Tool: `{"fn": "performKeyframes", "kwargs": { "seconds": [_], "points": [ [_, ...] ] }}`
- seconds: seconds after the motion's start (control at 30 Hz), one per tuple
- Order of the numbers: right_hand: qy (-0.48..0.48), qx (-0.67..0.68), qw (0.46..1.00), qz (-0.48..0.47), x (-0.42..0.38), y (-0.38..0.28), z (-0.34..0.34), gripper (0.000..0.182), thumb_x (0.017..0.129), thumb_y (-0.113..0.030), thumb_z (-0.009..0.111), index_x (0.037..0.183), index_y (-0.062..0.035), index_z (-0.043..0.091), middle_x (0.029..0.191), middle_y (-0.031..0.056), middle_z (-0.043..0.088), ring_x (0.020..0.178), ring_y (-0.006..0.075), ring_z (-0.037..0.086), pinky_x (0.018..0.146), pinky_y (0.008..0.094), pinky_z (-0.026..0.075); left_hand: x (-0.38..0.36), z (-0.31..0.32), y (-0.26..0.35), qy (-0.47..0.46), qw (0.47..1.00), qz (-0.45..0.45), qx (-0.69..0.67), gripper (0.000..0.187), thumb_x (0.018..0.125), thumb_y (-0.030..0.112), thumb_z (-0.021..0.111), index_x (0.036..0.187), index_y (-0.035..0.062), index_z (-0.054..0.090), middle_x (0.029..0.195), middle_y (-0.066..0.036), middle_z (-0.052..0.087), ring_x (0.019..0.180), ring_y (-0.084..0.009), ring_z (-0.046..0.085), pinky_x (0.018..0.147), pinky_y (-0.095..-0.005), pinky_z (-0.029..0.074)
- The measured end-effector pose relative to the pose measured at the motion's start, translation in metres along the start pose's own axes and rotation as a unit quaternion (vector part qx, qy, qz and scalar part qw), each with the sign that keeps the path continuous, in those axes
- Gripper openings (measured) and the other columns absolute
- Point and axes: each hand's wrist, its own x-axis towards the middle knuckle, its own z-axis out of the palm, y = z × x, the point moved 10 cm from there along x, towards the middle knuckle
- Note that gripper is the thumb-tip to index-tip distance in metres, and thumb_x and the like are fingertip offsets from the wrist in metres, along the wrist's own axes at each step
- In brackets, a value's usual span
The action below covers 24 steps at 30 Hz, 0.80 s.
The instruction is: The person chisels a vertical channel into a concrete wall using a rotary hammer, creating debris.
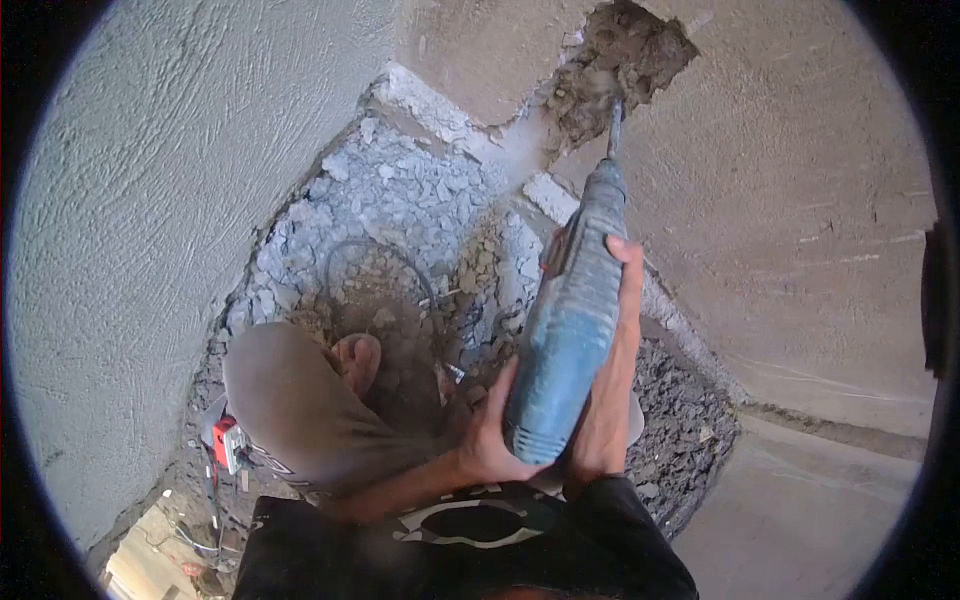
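Observation:
A dusty blue and grey rotary hammer point(568, 345) points up and away from me, its metal bit point(615, 130) reaching into a rough, broken hole point(640, 60) in the wall. My left hand point(490, 435) is closed on the rear of the tool, near its vented end. Along the tool's right side, my right hand point(615, 350) grips it, with a fingertip showing near the front of the housing. The undersides of both grips are hidden behind the tool. Haze hangs beside the bit.
Pale rubble point(400, 190) covers the ground between a grey textured wall point(180, 200) and the brown wall point(790, 200). A dark cable point(385, 248) loops over it near my bare foot point(357, 362). A red and white object point(228, 443) lies left of my knee.

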Motion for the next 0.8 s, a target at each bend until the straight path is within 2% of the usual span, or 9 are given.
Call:
{"fn": "performKeyframes", "kwargs": {
  "seconds": [0.07, 0.13, 0.2, 0.3, 0.37, 0.4, 0.47, 0.6, 0.8],
  "points": [
    [-0.005, 0.003, 1.0, -0.004, 0.003, -0.007, 0.001, 0.063, 0.074, -0.048, 0.063, 0.108, 0.0051, 0.062, 0.087, 0.0198, 0.067, 0.07, 0.0305, 0.067, 0.064, 0.0412, 0.056, 0.014, 0.006, -0.004, -0.012, 0.999, -0.035, -0.012, 0.127, 0.062, 0.023, 0.09, 0.154, -0.0053, 0.009, 0.151, -0.028, 0.033, 0.141, -0.0359, 0.037, 0.115, -0.044, 0.031],
    [0.001, 0.006, 0.999, 0.038, 0.016, -0.005, 0.002, 0.065, 0.072, -0.048, 0.065, 0.11, 0.0047, 0.062, 0.088, 0.0191, 0.067, 0.07, 0.0307, 0.066, 0.064, 0.0415, 0.055, 0.023, 0.004, -0.016, -0.02, 0.999, -0.047, -0.001, 0.129, 0.061, 0.023, 0.091, 0.155, -0.0041, 0.007, 0.152, -0.028, 0.031, 0.142, -0.0357, 0.036, 0.116, -0.0447, 0.03],
    [0.01, -0.008, 1.0, 0.012, 0.023, -0.002, 0.006, 0.065, 0.072, -0.048, 0.065, 0.11, 0.0044, 0.062, 0.088, 0.0188, 0.067, 0.071, 0.0309, 0.066, 0.065, 0.0413, 0.055, 0.026, -0.001, -0.022, -0.024, 0.999, -0.044, 0.001, 0.128, 0.062, 0.023, 0.091, 0.155, -0.0032, 0.007, 0.153, -0.027, 0.029, 0.143, -0.0344, 0.035, 0.116, -0.0453, 0.03],
    [0.024, -0.031, 0.999, 0.014, 0.013, 0.019, -0.007, 0.068, 0.073, -0.045, 0.067, 0.12, 0.0036, 0.057, 0.098, 0.0172, 0.065, 0.082, 0.0277, 0.066, 0.072, 0.0392, 0.055, -0.005, -0.013, -0.038, -0.005, 1.0, -0.018, -0.021, 0.12, 0.067, 0.02, 0.088, 0.154, -0.0034, 0.009, 0.151, -0.025, 0.033, 0.141, -0.0312, 0.038, 0.116, -0.046, 0.03],
    [0.011, -0.124, 0.989, -0.08, 0.003, 0.014, 0.005, 0.079, 0.077, -0.037, 0.072, 0.14, -0.0023, 0.039, 0.118, 0.0156, 0.056, 0.104, 0.0255, 0.058, 0.088, 0.0382, 0.05, -0.022, -0.028, -0.059, 0.007, 0.996, -0.067, -0.056, 0.118, 0.066, 0.02, 0.089, 0.154, -0.0031, 0.014, 0.147, -0.023, 0.042, 0.137, -0.0313, 0.044, 0.114, -0.0431, 0.033],
    [0.009, -0.118, 0.99, -0.08, -0.001, 0.017, 0.01, 0.079, 0.077, -0.037, 0.072, 0.14, -0.0023, 0.039, 0.118, 0.0156, 0.056, 0.104, 0.0255, 0.058, 0.088, 0.0382, 0.05, -0.026, -0.036, -0.065, 0.012, 0.994, -0.083, -0.065, 0.117, 0.066, 0.02, 0.089, 0.154, -0.003, 0.016, 0.145, -0.022, 0.045, 0.136, -0.0313, 0.046, 0.114, -0.0422, 0.034],
    [-0.018, -0.053, 0.998, -0.002, -0.015, 0.035, 0.026, 0.082, 0.076, -0.033, 0.075, 0.14, 0.0003, 0.036, 0.12, 0.0158, 0.055, 0.108, 0.0234, 0.056, 0.092, 0.0364, 0.047, -0.035, -0.047, -0.046, -0.017, 0.997, -0.077, 0.003, 0.113, 0.069, 0.021, 0.09, 0.152, -0.0045, 0.018, 0.146, -0.02, 0.045, 0.136, -0.0302, 0.045, 0.113, -0.0422, 0.034],
    [-0.038, -0.041, 0.998, -0.003, -0.026, 0.038, 0.037, 0.085, 0.075, -0.03, 0.078, 0.14, 0.001, 0.035, 0.121, 0.0164, 0.055, 0.109, 0.0246, 0.056, 0.093, 0.0382, 0.048, -0.042, -0.055, -0.024, -0.03, 0.993, -0.049, 0.099, 0.115, 0.068, 0.026, 0.092, 0.152, -0.0054, 0.019, 0.145, -0.02, 0.047, 0.134, -0.0283, 0.047, 0.112, -0.0419, 0.035],
    [-0.019, -0.032, 0.999, -0.039, -0.034, 0.017, 0.039, 0.082, 0.076, -0.03, 0.076, 0.139, 0.0041, 0.035, 0.121, 0.018, 0.055, 0.108, 0.0253, 0.058, 0.088, 0.039, 0.051, -0.028, -0.062, -0.01, -0.033, 0.994, -0.019, 0.098, 0.114, 0.068, 0.03, 0.092, 0.151, -0.0063, 0.023, 0.139, -0.019, 0.053, 0.129, -0.0265, 0.052, 0.11, -0.0397, 0.038]
  ]
}}
